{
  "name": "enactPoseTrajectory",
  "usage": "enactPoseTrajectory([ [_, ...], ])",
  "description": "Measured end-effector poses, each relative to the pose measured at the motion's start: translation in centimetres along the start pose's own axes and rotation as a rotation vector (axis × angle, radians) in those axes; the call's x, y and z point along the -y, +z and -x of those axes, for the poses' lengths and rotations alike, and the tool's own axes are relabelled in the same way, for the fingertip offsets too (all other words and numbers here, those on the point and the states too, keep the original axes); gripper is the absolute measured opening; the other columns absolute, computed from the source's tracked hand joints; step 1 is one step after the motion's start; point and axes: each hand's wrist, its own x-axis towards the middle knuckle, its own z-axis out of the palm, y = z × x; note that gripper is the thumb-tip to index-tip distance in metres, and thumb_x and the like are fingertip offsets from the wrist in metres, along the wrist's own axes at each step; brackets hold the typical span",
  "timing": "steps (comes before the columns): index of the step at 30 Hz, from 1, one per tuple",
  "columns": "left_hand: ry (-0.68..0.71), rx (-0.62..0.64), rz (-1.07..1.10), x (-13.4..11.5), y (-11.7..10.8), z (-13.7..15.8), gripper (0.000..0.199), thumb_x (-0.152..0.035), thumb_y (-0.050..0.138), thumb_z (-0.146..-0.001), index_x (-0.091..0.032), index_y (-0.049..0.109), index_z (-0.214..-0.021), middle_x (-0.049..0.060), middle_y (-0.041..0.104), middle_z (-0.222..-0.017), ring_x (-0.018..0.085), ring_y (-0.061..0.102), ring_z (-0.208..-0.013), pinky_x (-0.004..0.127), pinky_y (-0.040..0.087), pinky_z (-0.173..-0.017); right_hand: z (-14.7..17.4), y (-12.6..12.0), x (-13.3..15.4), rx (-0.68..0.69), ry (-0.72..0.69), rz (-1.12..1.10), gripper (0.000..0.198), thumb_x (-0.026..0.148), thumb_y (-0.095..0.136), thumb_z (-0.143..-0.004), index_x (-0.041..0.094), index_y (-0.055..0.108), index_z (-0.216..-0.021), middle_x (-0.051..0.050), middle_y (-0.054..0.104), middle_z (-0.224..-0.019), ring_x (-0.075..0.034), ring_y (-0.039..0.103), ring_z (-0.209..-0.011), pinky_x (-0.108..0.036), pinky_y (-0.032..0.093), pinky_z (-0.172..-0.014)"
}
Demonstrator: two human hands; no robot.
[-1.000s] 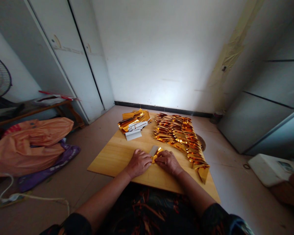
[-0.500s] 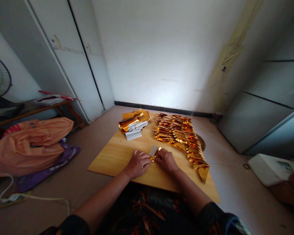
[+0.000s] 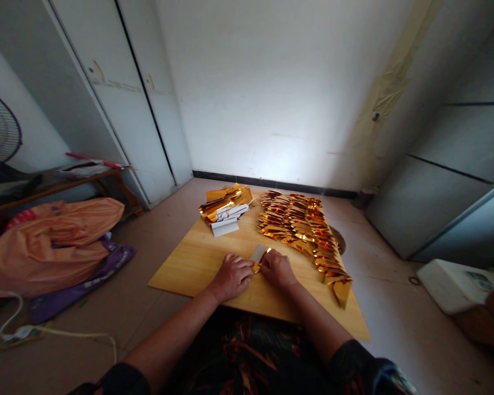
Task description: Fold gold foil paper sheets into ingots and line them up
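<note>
Between my hands a small sheet of gold foil paper (image 3: 259, 253) lies on the wooden board, its pale grey back partly up and a gold edge folded over. My left hand (image 3: 234, 274) has its fingers closed on the sheet's left edge. On the right edge my right hand (image 3: 277, 269) pinches the paper with curled fingers. Rows of folded gold foil pieces (image 3: 300, 225) stand to the right, overlapping one another. At the board's back left rests a pile of gold foil sheets (image 3: 226, 203), with white-backed ones on top.
The wooden board (image 3: 185, 263) sits low over a tiled floor. Left of it lie an orange bag (image 3: 45, 241), a purple bag (image 3: 86, 280) and a white cord (image 3: 78, 332). A white box (image 3: 450, 285) stands at right, near a grey fridge-like cabinet (image 3: 440, 181).
Both hands stay almost in place on the foil paper, with only a very slight shift of the fingers. The piles look the same.
</note>
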Motion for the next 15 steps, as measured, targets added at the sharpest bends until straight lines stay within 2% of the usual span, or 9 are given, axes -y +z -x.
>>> enactPoseTrajectory([
  [4,-0.019,0.023,0.014,-0.32,-0.31,-0.05,0.019,-0.019,0.053,-0.081,-0.024,0.064,-0.095,0.003,0.068,-0.108,0.020,0.056,-0.099,0.042,0.032,-0.093,-0.08,-0.11,0.10,0.007,0.016,0.008,0.009,0.018,0.054,-0.080,0.019,0.059,-0.072,-0.002,0.061,-0.086,-0.014,0.053,-0.078,-0.025,0.025,-0.062],
  [10,-0.034,0.045,0.026,-0.62,-0.56,-0.05,0.035,-0.017,0.053,-0.080,-0.028,0.060,-0.112,0.003,0.066,-0.114,0.022,0.055,-0.102,0.045,0.031,-0.095,-0.10,-0.04,0.04,-0.007,0.001,0.003,0.009,0.019,0.055,-0.080,0.020,0.059,-0.072,-0.002,0.061,-0.086,-0.014,0.053,-0.079,-0.025,0.026,-0.063],
  [15,-0.008,0.044,-0.007,-0.59,-0.40,0.01,0.031,-0.018,0.053,-0.082,-0.029,0.063,-0.110,0.002,0.065,-0.115,0.022,0.054,-0.102,0.045,0.031,-0.092,-0.10,-0.03,0.01,0.003,0.022,-0.012,0.008,0.018,0.056,-0.079,0.019,0.059,-0.072,-0.002,0.061,-0.086,-0.014,0.052,-0.079,-0.025,0.028,-0.064],
])
